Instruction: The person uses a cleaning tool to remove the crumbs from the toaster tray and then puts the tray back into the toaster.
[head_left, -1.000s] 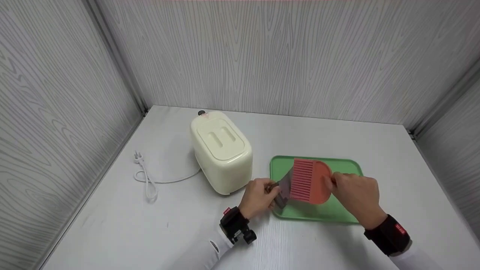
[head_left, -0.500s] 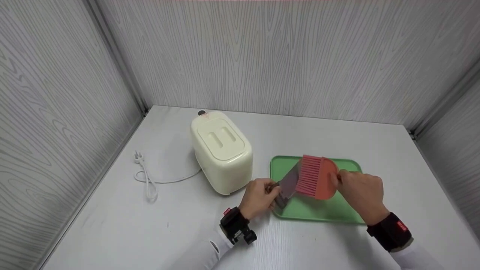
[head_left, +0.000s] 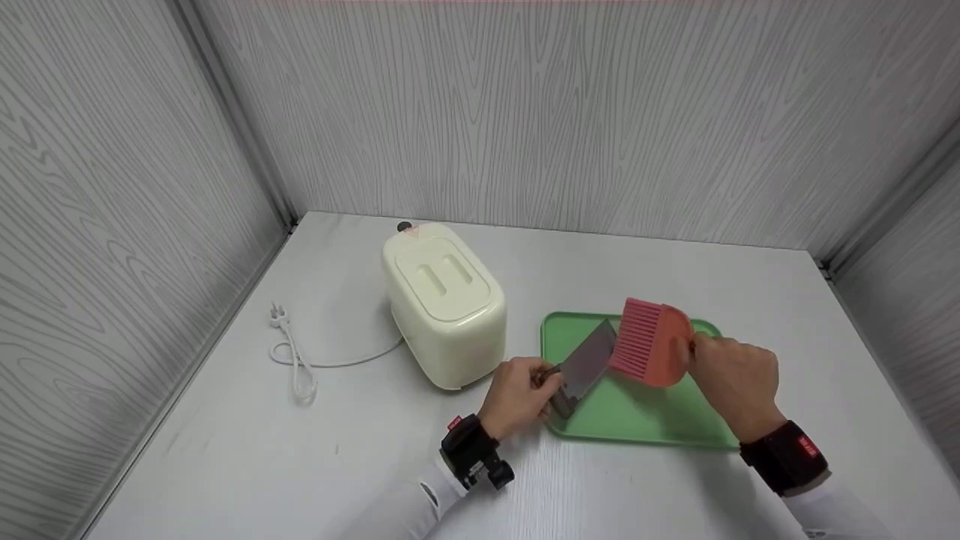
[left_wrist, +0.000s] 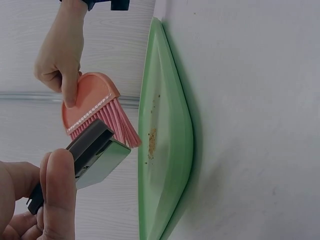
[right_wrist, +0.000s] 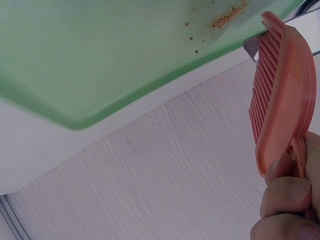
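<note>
My left hand [head_left: 519, 394] pinches a metal crumb tray [head_left: 589, 361] by its dark end, holding it tilted over the left part of a green tray [head_left: 626, 421]. In my right hand [head_left: 739, 382] is the handle of a small orange hand brush [head_left: 671, 352] with pink bristles. Its bristle tips are right at the crumb tray's far end, overlapping it in the left wrist view. Brown crumbs [left_wrist: 152, 142] lie on the green tray below, also showing as a small heap of crumbs [right_wrist: 227, 17] in the right wrist view.
A cream toaster [head_left: 446, 300] with a closed lid stands left of the green tray. Its white cord ends in a plug [head_left: 279, 319] lying farther left on the white table [head_left: 360, 465]. Wood-grain panels [head_left: 525, 112] enclose the back and sides.
The brush has moved right and slightly away from me, sliding along the crumb tray toward its far end and uncovering more of the metal. My left hand and the crumb tray have stayed nearly still.
</note>
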